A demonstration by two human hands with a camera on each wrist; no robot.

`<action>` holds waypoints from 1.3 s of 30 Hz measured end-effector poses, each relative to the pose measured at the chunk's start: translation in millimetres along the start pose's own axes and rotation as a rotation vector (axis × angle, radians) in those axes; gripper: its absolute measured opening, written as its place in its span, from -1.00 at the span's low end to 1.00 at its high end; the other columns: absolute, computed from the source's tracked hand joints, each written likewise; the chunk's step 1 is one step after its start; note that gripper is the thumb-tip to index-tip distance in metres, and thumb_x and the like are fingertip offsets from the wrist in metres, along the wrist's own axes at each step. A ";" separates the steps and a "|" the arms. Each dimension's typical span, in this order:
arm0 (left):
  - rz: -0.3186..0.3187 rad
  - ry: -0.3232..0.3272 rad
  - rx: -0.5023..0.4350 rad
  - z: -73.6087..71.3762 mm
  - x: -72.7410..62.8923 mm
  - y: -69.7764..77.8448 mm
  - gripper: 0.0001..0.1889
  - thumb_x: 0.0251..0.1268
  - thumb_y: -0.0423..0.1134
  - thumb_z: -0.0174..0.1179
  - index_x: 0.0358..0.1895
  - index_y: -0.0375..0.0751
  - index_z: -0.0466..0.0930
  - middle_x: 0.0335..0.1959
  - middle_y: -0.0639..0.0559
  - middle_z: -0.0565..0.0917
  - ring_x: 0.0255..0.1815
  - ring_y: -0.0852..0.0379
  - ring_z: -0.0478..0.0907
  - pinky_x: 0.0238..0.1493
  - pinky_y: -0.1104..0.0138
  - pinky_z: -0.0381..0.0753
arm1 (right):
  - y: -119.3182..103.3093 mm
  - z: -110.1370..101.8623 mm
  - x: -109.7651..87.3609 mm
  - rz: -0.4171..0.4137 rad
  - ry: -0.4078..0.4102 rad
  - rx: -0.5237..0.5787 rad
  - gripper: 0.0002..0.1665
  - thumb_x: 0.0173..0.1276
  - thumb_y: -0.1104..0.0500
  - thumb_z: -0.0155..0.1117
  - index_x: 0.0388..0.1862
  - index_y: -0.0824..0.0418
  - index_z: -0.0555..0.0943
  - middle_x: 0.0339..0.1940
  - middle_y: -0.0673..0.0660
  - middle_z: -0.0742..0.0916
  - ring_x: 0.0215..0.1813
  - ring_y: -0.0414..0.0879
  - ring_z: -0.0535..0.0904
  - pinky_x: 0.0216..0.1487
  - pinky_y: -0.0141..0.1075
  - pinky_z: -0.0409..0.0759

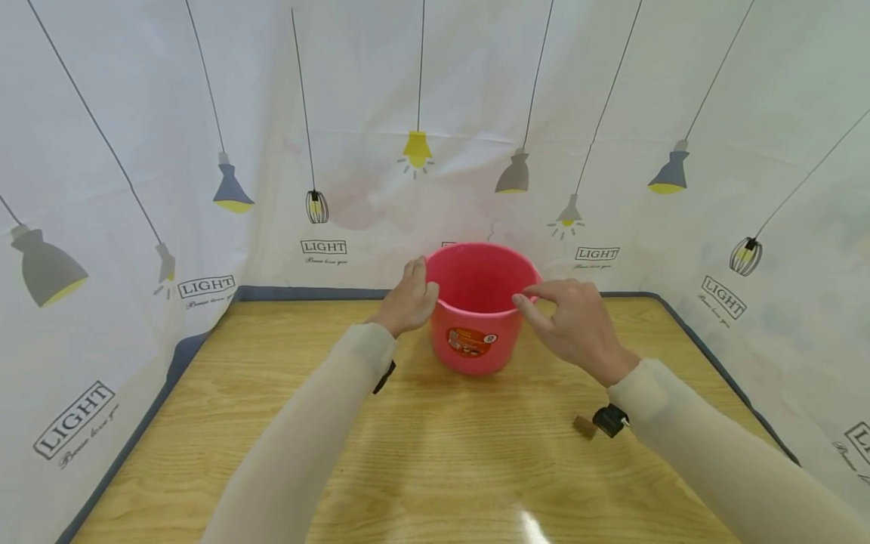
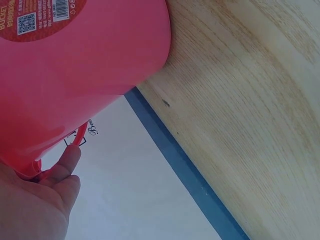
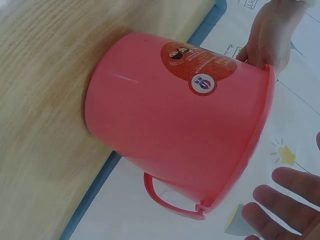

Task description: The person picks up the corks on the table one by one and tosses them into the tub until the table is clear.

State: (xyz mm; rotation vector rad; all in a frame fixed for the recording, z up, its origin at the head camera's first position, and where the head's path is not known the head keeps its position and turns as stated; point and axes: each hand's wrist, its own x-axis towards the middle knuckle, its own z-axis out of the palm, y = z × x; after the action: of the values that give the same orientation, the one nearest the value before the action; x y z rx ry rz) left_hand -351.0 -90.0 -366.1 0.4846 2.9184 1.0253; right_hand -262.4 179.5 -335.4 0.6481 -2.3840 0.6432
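A pink plastic bucket (image 1: 476, 340) stands upright at the back of the wooden table, an orange-red label (image 1: 469, 341) on its front. My left hand (image 1: 410, 298) grips it at the left rim; in the left wrist view its fingers (image 2: 70, 160) lie by the looped pink handle (image 2: 81, 132). At the right rim is my right hand (image 1: 574, 321), with fingers spread and extended. The right wrist view shows these fingers (image 3: 280, 200) apart from the bucket's rim, holding nothing. The bucket's inside bottom is hidden.
Behind and beside the wood-grain table (image 1: 421, 468) hangs a white cloth (image 1: 381, 91) printed with lamps. A dark blue band (image 1: 306, 293) runs along the table's edges. One small brown piece (image 1: 583, 427) shows beside the right wrist's black camera (image 1: 609, 420).
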 end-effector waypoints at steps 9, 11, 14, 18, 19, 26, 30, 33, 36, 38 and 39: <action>0.003 0.005 -0.003 -0.1 -0.1 -0.2 -0.29 0.63 -0.04 -0.39 0.67 -0.27 -0.33 0.70 -0.13 -0.21 0.66 -0.11 -0.04 0.59 -0.01 0.06 | 3.7 1.9 -12.6 -0.029 0.015 -0.020 -0.62 0.46 -0.01 0.32 -0.04 0.25 0.81 -0.14 0.16 0.84 -0.19 0.11 0.73 -0.14 0.02 0.66; -0.003 0.004 -0.003 0.1 0.5 -0.2 -0.29 0.63 -0.04 -0.39 0.68 -0.25 -0.33 0.70 -0.13 -0.21 0.66 -0.11 -0.04 0.59 -0.02 0.06 | 4.5 2.7 -14.9 -0.037 0.021 -0.030 -0.64 0.45 -0.01 0.33 -0.03 0.22 0.82 -0.20 0.12 0.85 -0.30 0.03 0.68 -0.27 -0.07 0.61; -0.008 0.002 -0.006 0.2 0.7 -0.3 -0.28 0.63 -0.04 -0.38 0.68 -0.25 -0.34 0.70 -0.13 -0.21 0.65 -0.11 -0.04 0.59 -0.02 0.06 | 5.9 3.2 -18.3 -0.045 0.019 -0.044 -0.65 0.45 -0.02 0.33 0.01 0.18 0.81 -0.39 0.04 0.82 -0.48 -0.09 0.50 -0.42 -0.20 0.42; -0.004 0.007 -0.004 0.2 0.3 -0.1 -0.29 0.63 -0.05 -0.39 0.67 -0.26 -0.33 0.70 -0.12 -0.21 0.66 -0.11 -0.04 0.59 0.00 0.05 | 7.9 3.3 -22.8 -0.055 0.012 -0.057 -0.62 0.46 -0.03 0.32 0.07 0.16 0.79 -0.43 0.03 0.82 -0.49 -0.11 0.47 -0.42 -0.21 0.36; -0.003 0.008 -0.002 0.1 0.3 0.2 -0.29 0.63 -0.05 -0.39 0.67 -0.26 -0.33 0.70 -0.11 -0.22 0.66 -0.10 -0.04 0.59 0.00 0.05 | 8.5 3.4 -23.8 -0.058 0.012 -0.060 -0.61 0.45 -0.03 0.33 0.08 0.16 0.79 -0.38 0.05 0.83 -0.45 -0.08 0.54 -0.38 -0.19 0.44; -0.003 0.008 0.006 0.5 0.6 1.1 -0.29 0.63 -0.04 -0.40 0.68 -0.25 -0.34 0.70 -0.12 -0.22 0.66 -0.10 -0.06 0.60 0.01 0.03 | 12.2 5.1 -33.1 -0.034 -0.018 -0.071 -0.60 0.38 -0.02 0.42 0.00 0.26 0.79 -0.11 0.17 0.84 -0.06 0.16 0.75 0.02 0.15 0.61; 0.005 0.011 0.011 0.7 0.4 1.1 -0.29 0.63 -0.05 -0.40 0.67 -0.26 -0.33 0.70 -0.12 -0.21 0.66 -0.10 -0.05 0.59 0.00 0.05 | 14.0 6.1 -38.3 -0.021 -0.024 -0.089 -0.59 0.35 -0.04 0.44 -0.07 0.29 0.80 -0.13 0.18 0.84 -0.06 0.17 0.74 0.03 0.17 0.59; 0.006 0.009 0.013 0.6 0.2 1.5 -0.29 0.63 -0.04 -0.41 0.67 -0.26 -0.33 0.70 -0.12 -0.21 0.66 -0.09 -0.06 0.59 0.01 0.05 | 15.1 6.6 -41.3 -0.026 -0.027 -0.091 -0.57 0.36 -0.06 0.42 -0.09 0.30 0.80 -0.15 0.19 0.84 -0.06 0.18 0.75 0.02 0.17 0.59; 0.006 0.006 0.012 0.4 0.2 1.3 -0.29 0.63 -0.04 -0.41 0.67 -0.26 -0.34 0.70 -0.13 -0.22 0.67 -0.10 -0.08 0.60 0.01 0.03 | 15.6 6.9 -43.9 -0.034 -0.034 -0.089 -0.57 0.38 -0.06 0.40 -0.08 0.30 0.80 -0.14 0.19 0.84 -0.04 0.19 0.76 0.04 0.17 0.60; 0.005 0.005 0.016 0.3 0.3 0.8 -0.29 0.64 -0.04 -0.41 0.68 -0.25 -0.35 0.70 -0.13 -0.22 0.67 -0.09 -0.09 0.60 0.02 0.03 | 15.9 7.1 -45.8 -0.036 -0.039 -0.089 -0.57 0.38 -0.06 0.39 -0.07 0.29 0.80 -0.13 0.20 0.83 -0.03 0.20 0.75 0.05 0.18 0.60; 0.006 0.005 0.018 0.3 0.4 0.6 -0.29 0.64 -0.04 -0.41 0.67 -0.25 -0.35 0.70 -0.13 -0.23 0.67 -0.09 -0.09 0.60 0.02 0.02 | 15.9 7.0 -46.5 -0.037 -0.042 -0.089 -0.57 0.38 -0.05 0.40 -0.07 0.29 0.80 -0.12 0.20 0.83 -0.02 0.21 0.75 0.07 0.19 0.59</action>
State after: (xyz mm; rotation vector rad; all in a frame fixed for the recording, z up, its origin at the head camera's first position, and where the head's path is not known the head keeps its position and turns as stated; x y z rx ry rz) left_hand -351.2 -89.2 -366.0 0.4923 2.9346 1.0026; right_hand -241.1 201.4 -374.6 0.6723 -2.4181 0.5098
